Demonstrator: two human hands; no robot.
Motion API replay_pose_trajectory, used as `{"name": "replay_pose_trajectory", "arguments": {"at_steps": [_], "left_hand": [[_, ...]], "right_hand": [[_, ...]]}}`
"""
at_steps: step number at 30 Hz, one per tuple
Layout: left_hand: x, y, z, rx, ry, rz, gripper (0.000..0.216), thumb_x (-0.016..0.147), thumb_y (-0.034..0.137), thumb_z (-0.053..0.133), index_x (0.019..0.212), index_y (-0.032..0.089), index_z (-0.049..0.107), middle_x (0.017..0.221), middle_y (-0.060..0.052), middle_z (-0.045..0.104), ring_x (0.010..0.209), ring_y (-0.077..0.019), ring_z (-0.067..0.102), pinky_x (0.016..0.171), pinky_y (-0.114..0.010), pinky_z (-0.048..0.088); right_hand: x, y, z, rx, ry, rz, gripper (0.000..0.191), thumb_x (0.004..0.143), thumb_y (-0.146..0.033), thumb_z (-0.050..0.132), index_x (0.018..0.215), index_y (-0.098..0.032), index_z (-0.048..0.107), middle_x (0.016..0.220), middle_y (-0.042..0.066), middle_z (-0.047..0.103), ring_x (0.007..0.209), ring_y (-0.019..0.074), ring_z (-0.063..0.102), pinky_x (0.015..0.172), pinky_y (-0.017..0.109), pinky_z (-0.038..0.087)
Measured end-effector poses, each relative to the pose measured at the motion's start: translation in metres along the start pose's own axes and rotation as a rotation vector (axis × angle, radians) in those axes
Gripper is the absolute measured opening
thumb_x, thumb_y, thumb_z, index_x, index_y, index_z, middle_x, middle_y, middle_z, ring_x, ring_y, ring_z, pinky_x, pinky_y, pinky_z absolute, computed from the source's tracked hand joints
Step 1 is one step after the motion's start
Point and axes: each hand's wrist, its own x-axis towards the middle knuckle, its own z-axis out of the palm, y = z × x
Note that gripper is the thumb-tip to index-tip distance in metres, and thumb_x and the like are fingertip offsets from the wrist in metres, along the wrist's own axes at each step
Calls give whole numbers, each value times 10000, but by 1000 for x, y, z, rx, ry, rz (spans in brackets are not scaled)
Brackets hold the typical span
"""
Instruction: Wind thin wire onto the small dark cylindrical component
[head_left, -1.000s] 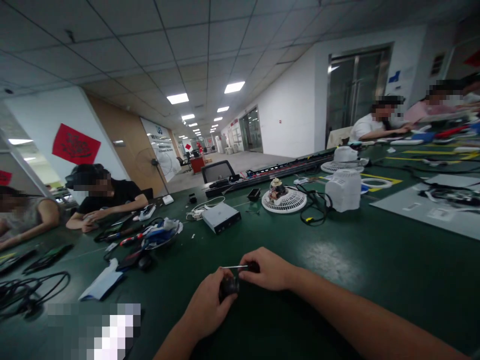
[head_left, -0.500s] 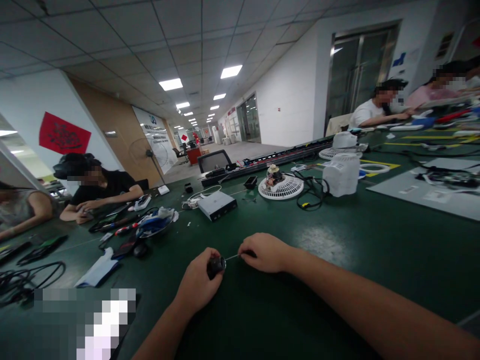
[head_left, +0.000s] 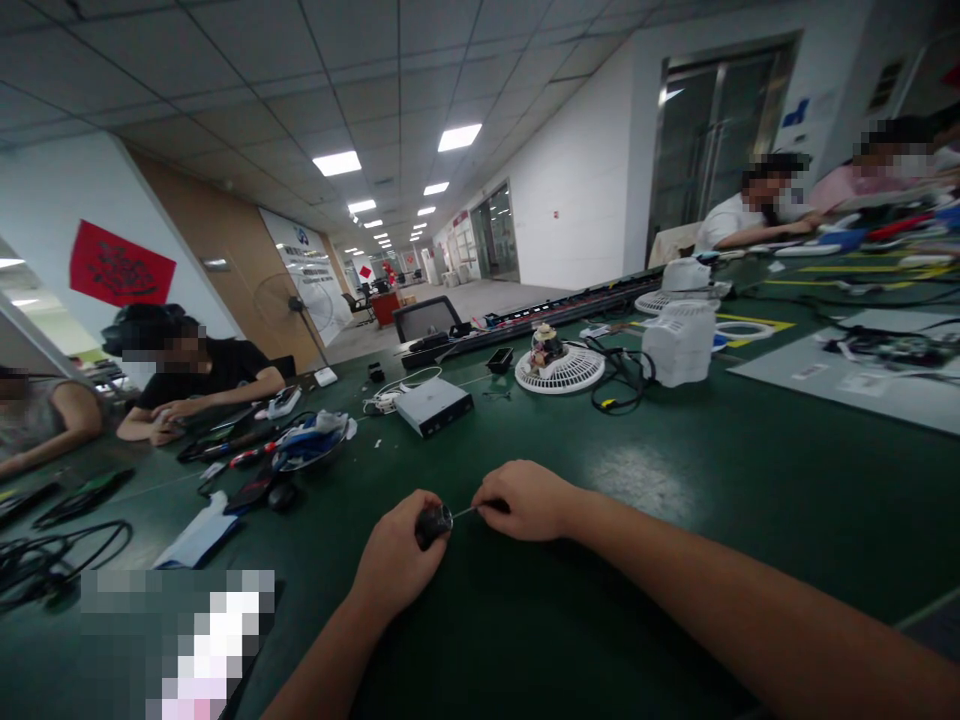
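My left hand [head_left: 397,550] is closed round a small black cylindrical part [head_left: 433,525], its open-looking round end turned to the right. My right hand [head_left: 529,500] pinches a thin screwdriver [head_left: 465,512]; its slim metal shaft points left at the round end of the part. The handle is mostly hidden under my fingers. Whether the tip touches the part or sits inside it, I cannot tell. Both hands are low over the green table [head_left: 570,610].
Beyond my hands are a grey box-shaped drive [head_left: 435,405], a white round grille with a motor [head_left: 559,368], a white housing [head_left: 679,343] and black cables [head_left: 626,380]. Tools and cloth [head_left: 315,440] lie left. Co-workers sit at left [head_left: 217,375] and far right [head_left: 754,215].
The black part has turned slightly in my left hand. Both hands keep nearly the same place, with the screwdriver still pointed at the part; the view has shifted a little.
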Motion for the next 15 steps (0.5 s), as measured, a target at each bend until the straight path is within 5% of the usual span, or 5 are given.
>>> {"name": "replay_pose_trajectory", "arguments": {"at_steps": [15], "left_hand": [[0, 0, 1, 40, -9, -2, 180, 798, 235, 576, 970, 217, 622, 897, -18, 687, 793, -188, 634, 693, -293, 443]], "right_hand": [[0, 3, 3, -72, -44, 122, 253, 870, -315, 501, 910, -222, 733, 821, 51, 720, 739, 201, 637, 644, 287, 396]]}}
